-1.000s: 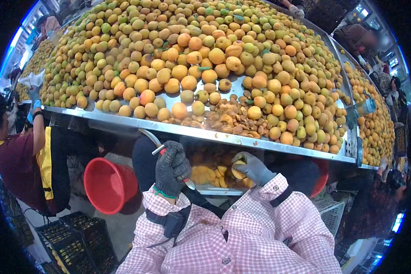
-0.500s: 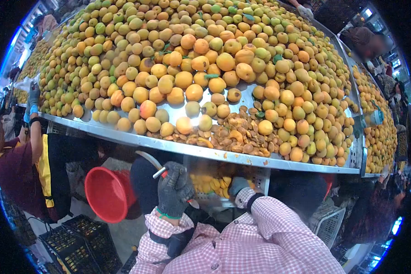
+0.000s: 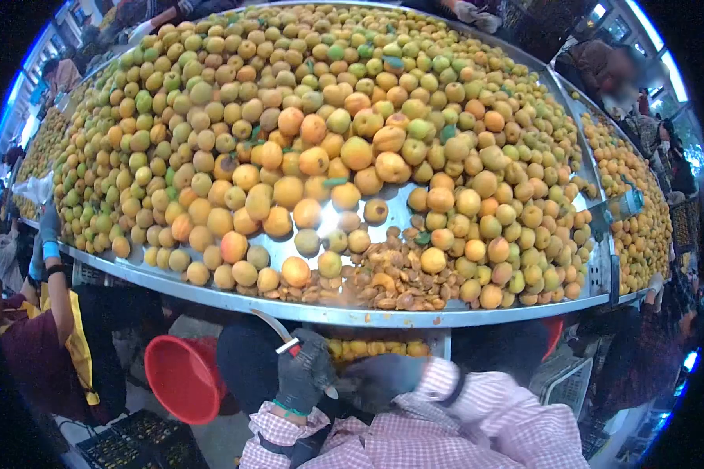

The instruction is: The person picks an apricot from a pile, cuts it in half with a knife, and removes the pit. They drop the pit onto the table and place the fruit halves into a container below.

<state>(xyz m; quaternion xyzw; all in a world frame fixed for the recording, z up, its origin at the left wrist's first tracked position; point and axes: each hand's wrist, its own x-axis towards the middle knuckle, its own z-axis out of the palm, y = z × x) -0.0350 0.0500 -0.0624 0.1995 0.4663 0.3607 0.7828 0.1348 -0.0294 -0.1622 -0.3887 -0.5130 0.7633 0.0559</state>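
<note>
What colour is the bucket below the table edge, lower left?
Red. The round plastic bucket shows best in the head view, its open mouth facing the camera.

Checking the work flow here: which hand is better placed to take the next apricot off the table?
Probably the right hand. The left hand is shut on the knife; the right hand, blurred beside it under the table rim, shows no visible fruit and sits below the nearest apricots.

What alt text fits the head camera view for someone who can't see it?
A person's gloved left hand grips a knife below a metal table heaped with apricots; the right hand is blurred beside it. A pile of pits lies at the table's near edge, a red bucket below it.
</note>
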